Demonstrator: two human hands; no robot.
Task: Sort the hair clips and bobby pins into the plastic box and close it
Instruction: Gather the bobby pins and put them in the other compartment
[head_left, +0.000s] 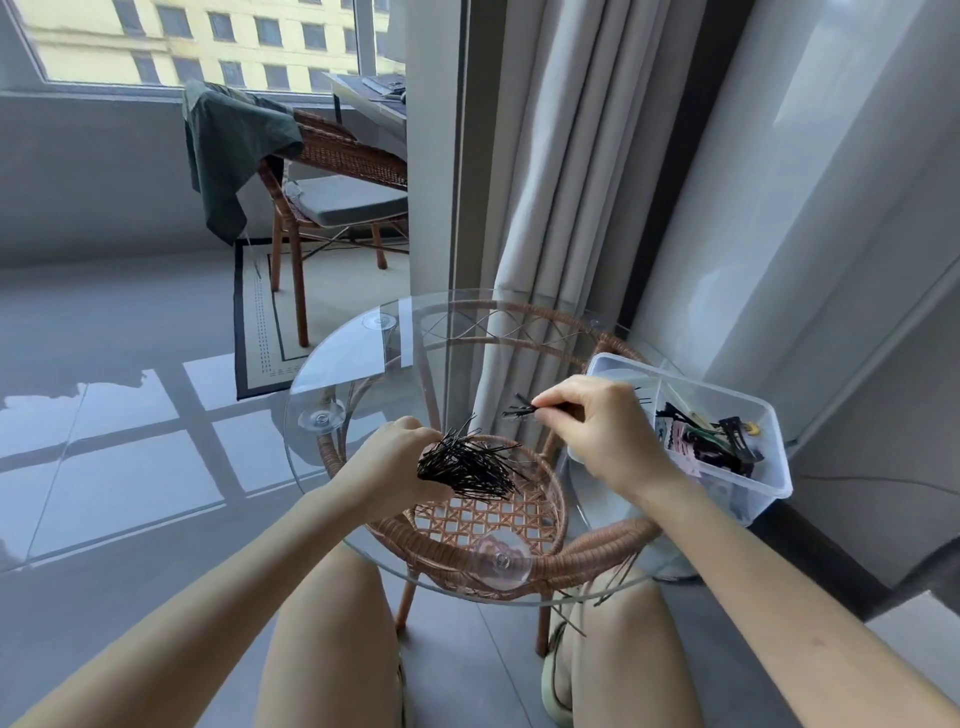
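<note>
My left hand (400, 462) grips a thick bundle of black bobby pins (467, 467) above the middle of the round glass table (332, 374). A few more black bobby pins (519, 409) are pinched in my right hand (597, 431), which hovers just left of the clear plastic box (769, 467). The box stands open on the table's right side. Its near compartment holds dark and pink hair clips (711, 441); a far compartment holds a couple of pins. No lid is visible.
The glass top rests on a wicker frame with a woven lower shelf (488, 519). Grey curtains (550, 208) hang right behind the table. A wicker chair (332, 202) with a green cloth stands farther back left. My knees are under the table's near edge.
</note>
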